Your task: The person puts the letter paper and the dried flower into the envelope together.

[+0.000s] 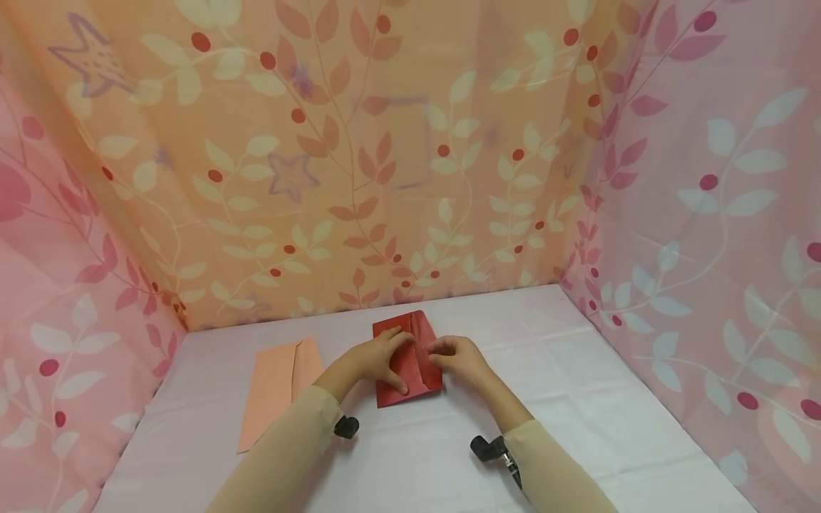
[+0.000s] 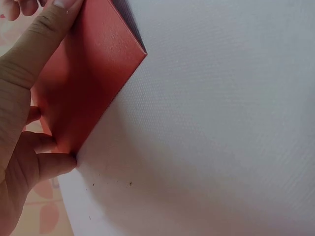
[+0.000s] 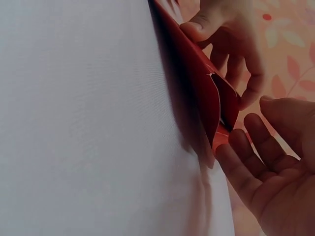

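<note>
A red envelope (image 1: 408,365) lies at the table's middle, its flap (image 1: 423,333) folded out toward the right. My left hand (image 1: 378,355) spans it, thumb on the near part and fingertips at the far edge, gripping it from both sides. Bowed by this grip, the envelope (image 3: 197,69) shows a gaping mouth in the right wrist view. On the flap side is my right hand (image 1: 465,362), its loosely bent fingertips right at the flap's edge and the thumb held apart. Part of the red paper (image 2: 96,73) is covered by my left thumb in the left wrist view.
To the left lies a larger peach envelope (image 1: 269,388), partly behind my left forearm. The white tablecloth (image 1: 577,370) covers the table. Patterned curtains (image 1: 385,235) stand at the back and both sides. A black wrist device (image 1: 487,449) sits at my right sleeve.
</note>
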`<act>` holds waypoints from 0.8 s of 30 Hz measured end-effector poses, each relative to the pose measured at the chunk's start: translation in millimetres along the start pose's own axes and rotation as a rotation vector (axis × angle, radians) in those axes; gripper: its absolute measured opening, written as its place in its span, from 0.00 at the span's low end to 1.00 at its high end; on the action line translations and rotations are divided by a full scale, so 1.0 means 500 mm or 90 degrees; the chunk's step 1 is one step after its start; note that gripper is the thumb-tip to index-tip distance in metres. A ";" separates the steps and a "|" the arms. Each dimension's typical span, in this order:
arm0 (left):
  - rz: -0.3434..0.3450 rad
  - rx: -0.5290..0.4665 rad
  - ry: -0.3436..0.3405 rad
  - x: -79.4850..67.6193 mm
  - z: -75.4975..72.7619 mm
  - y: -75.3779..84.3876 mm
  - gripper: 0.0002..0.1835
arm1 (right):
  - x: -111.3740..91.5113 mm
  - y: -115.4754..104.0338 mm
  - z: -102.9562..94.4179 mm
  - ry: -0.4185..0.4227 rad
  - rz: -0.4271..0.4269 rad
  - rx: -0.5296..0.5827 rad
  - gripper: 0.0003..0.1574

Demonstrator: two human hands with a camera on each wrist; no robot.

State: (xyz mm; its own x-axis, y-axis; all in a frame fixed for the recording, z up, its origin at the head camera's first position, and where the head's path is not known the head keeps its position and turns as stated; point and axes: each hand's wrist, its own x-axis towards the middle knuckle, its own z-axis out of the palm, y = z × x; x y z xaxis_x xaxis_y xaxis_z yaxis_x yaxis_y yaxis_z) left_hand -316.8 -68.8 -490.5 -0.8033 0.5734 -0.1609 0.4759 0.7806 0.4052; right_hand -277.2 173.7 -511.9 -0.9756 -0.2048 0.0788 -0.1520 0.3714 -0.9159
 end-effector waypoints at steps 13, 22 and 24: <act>0.004 0.006 -0.023 0.002 0.004 -0.001 0.57 | -0.033 -0.010 -0.019 -0.008 -0.060 -0.140 0.13; 0.016 -0.016 -0.009 0.002 0.006 -0.006 0.56 | -0.051 -0.016 -0.026 -0.031 -0.090 -0.171 0.15; 0.017 -0.012 0.000 -0.004 0.004 -0.003 0.55 | -0.057 -0.019 -0.028 -0.033 -0.100 -0.190 0.15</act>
